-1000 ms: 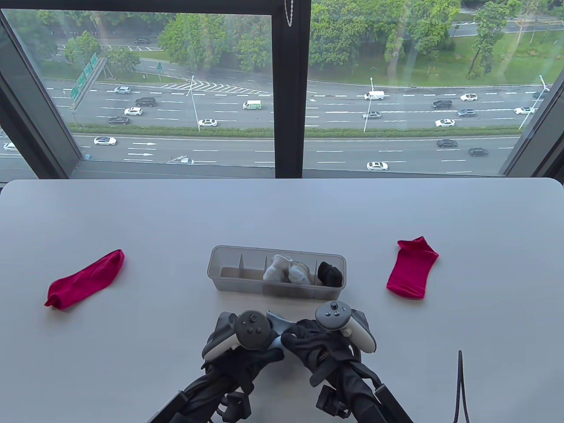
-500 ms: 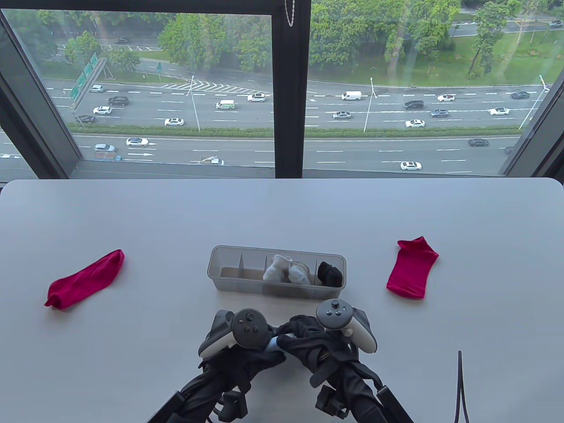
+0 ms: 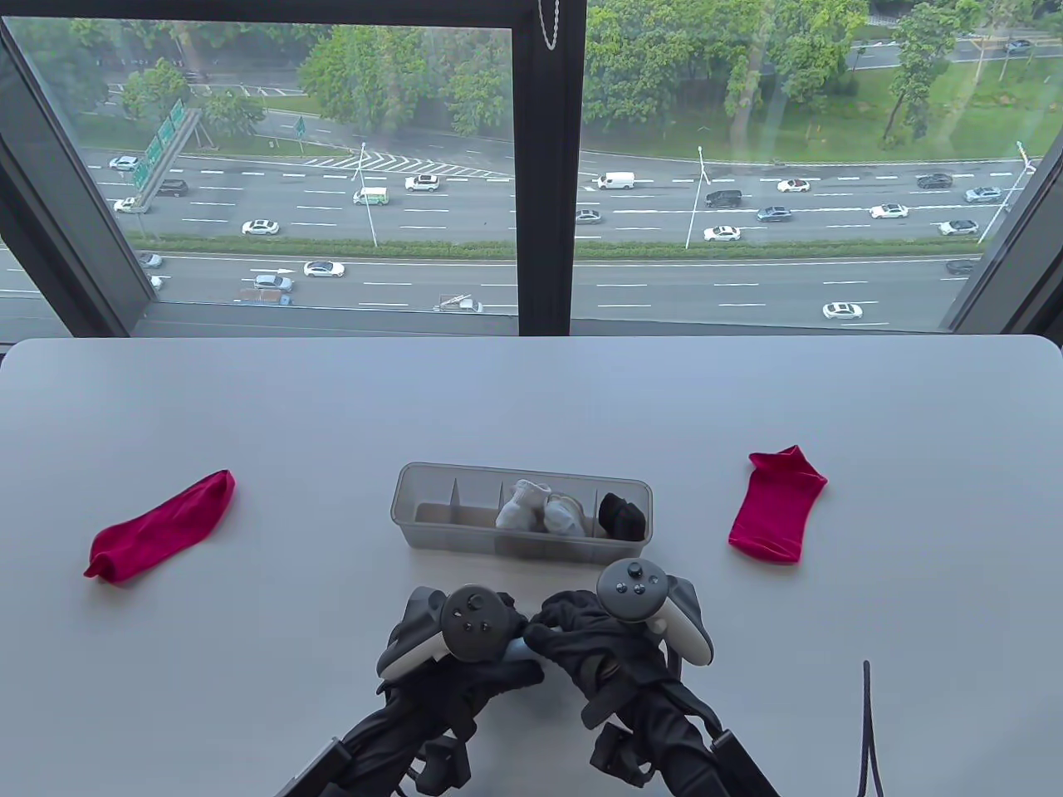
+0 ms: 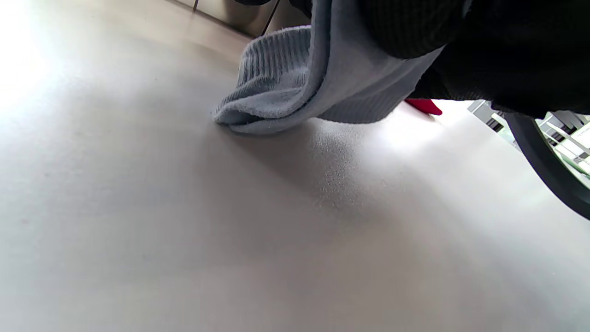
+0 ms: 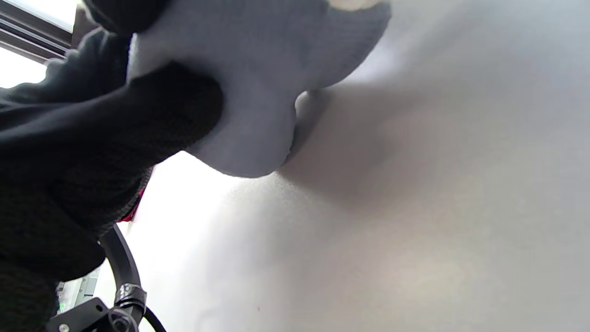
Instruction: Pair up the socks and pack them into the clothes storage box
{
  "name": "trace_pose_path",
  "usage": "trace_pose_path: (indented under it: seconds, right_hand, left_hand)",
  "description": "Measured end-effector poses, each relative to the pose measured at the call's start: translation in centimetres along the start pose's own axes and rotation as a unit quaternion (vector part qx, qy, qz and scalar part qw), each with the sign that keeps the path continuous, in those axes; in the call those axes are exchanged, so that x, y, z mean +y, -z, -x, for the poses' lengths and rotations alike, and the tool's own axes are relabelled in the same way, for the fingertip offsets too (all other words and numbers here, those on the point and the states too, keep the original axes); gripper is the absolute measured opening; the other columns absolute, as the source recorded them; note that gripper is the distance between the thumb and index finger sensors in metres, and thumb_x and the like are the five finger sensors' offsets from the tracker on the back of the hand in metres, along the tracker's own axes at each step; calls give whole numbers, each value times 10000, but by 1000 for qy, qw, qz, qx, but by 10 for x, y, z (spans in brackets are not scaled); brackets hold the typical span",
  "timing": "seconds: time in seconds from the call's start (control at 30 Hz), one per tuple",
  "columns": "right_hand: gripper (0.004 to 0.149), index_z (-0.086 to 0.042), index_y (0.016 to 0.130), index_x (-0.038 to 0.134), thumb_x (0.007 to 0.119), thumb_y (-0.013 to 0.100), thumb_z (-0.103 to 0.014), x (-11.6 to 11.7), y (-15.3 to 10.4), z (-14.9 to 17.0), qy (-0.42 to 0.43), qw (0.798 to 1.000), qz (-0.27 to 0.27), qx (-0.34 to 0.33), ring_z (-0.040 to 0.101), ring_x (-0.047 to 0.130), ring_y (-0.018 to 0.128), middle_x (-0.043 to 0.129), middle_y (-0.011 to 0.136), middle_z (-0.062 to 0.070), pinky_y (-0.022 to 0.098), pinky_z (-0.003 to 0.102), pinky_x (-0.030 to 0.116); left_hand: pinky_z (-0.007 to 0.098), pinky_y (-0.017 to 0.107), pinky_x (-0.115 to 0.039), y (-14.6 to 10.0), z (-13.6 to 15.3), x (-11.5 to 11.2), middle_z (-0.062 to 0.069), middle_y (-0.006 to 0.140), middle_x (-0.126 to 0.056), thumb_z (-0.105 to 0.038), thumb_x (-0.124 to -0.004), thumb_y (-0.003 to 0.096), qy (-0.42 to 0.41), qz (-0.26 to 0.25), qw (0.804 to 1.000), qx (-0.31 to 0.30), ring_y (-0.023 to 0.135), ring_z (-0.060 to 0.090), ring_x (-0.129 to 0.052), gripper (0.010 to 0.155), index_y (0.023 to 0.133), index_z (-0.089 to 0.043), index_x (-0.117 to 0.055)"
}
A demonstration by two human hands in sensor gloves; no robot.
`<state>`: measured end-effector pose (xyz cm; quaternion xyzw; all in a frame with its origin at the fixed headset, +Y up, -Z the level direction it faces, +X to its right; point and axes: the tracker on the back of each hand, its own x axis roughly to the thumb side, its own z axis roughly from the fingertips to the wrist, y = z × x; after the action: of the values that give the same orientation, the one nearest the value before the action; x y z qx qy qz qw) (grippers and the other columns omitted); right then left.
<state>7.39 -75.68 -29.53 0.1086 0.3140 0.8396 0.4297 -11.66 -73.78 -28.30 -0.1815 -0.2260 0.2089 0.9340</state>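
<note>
Both hands meet at six o'clock on the table (image 3: 249, 398), just in front of the clothes storage box (image 3: 419, 477); the left hand (image 3: 465, 639) and the right hand (image 3: 594, 643) are each clenched round one pale blue sock bundle (image 3: 521, 646), of which the table view shows only a sliver between the gloves; the left wrist view shows its ribbed cuff (image 4: 272, 78) drooping onto the tabletop, and the right wrist view shows gloved fingers (image 5: 152, 115) sunk into the soft blue cloth (image 5: 258, 83), so the pair appears to be mid-roll. To finish the step well, I would judge that the loose cuff should be tucked or folded over the roll before lifting, or it will spring apart in the box; the bundle should be kept tight and narrow enough to slip between the dividers. The box holds a white pair (image 3: 536, 506) towards its middle and a black pair (image 3: 623, 515) at its three o'clock end; the compartments at its nine o'clock end look free, so the blue roll likely belongs there, lowered straight down so the light plastic box does not slide. One red sock (image 3: 158, 527) lies at nine o'clock and another red sock (image 3: 776, 506) at three o'clock, well apart, not yet paired.
</note>
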Motion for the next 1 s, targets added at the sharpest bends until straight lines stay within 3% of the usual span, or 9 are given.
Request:
trace_pose_path:
  seconds: [0.2, 0.4, 0.53, 0.6, 0.67, 0.73, 0.87, 0.97, 1.0]
  right_hand:
    - [626, -401, 1053, 354, 681, 531, -508, -1, -2, -4, -10, 1000, -2, -20, 305, 299, 1096, 420, 1131, -23, 790, 595, 207]
    - [510, -313, 1015, 543, 686, 552, -475, -5, -5, -8, 11, 999, 26, -23, 127, 697, 925, 773, 887, -75, 815, 559, 267]
    - [538, -358, 1028, 494, 681, 541, -489, -4, -4, -6, 19, 999, 6, -25, 121, 704, 927, 776, 892, -93, 814, 555, 294]
    - [596, -483, 1053, 381, 706, 556, -438, -4, -4, -6, 57, 998, -11, -37, 187, 559, 1038, 639, 1046, -62, 803, 585, 236]
    - [530, -438, 1037, 489, 720, 561, -425, -6, -5, -7, 58, 998, 2, -30, 168, 640, 998, 704, 1005, -64, 808, 577, 259]
    - [513, -356, 1027, 539, 705, 554, -464, -9, -6, -6, 24, 999, 31, -21, 136, 743, 918, 793, 913, -77, 809, 566, 318]
    - [528, -298, 1029, 521, 673, 565, -500, -9, -7, -3, 60, 998, 26, -21, 138, 745, 899, 794, 890, -73, 808, 558, 326]
    - [665, -458, 1078, 312, 719, 552, -473, -6, -5, -5, 66, 997, -13, -42, 262, 440, 1094, 398, 1185, -33, 789, 608, 193]
    - [622, -465, 1065, 368, 724, 555, -455, -6, -4, -6, 63, 997, -15, -43, 229, 485, 1088, 510, 1143, -61, 794, 601, 202]
  left_hand:
    - [753, 747, -316, 0, 2, 1, 255, 1120, -572, -385, -654, 558, -12, 8, 1000, -9, 1085, 537, -387, 506, 861, 12, -730]
    - [754, 753, -310, 0, 0, 2, 259, 1154, -451, -480, -693, 519, 7, 17, 1000, 12, 1089, 549, -331, 570, 865, -28, -649]
    - [748, 751, -375, -1, 0, 4, 216, 1083, -644, -454, -730, 517, 0, 4, 1000, -2, 1063, 520, -524, 470, 740, -41, -746]
    - [743, 746, -403, -1, 2, 4, 203, 1045, -709, -462, -726, 523, -14, 11, 1000, -9, 1042, 509, -587, 460, 709, -45, -771]
    - [747, 746, -378, -2, 3, 4, 239, 1093, -618, -454, -719, 529, -11, -5, 1000, 3, 1056, 538, -512, 492, 787, -35, -732]
    - [756, 752, -310, -3, 1, 6, 293, 1177, -268, -461, -720, 525, 2, -14, 1000, 19, 1079, 580, -284, 692, 1024, -44, -483]
    - [748, 756, -370, -6, -5, 9, 248, 1177, -419, -410, -709, 538, 7, -59, 998, -7, 1089, 545, -402, 564, 955, -35, -652]
    - [746, 755, -372, -4, -1, 9, 245, 1169, -451, -400, -660, 553, -6, -21, 1000, -12, 1085, 546, -409, 541, 906, 8, -701]
    - [742, 753, -376, -3, 0, 8, 255, 1160, -459, -400, -645, 557, -10, -12, 1000, -12, 1077, 554, -413, 542, 885, 28, -702]
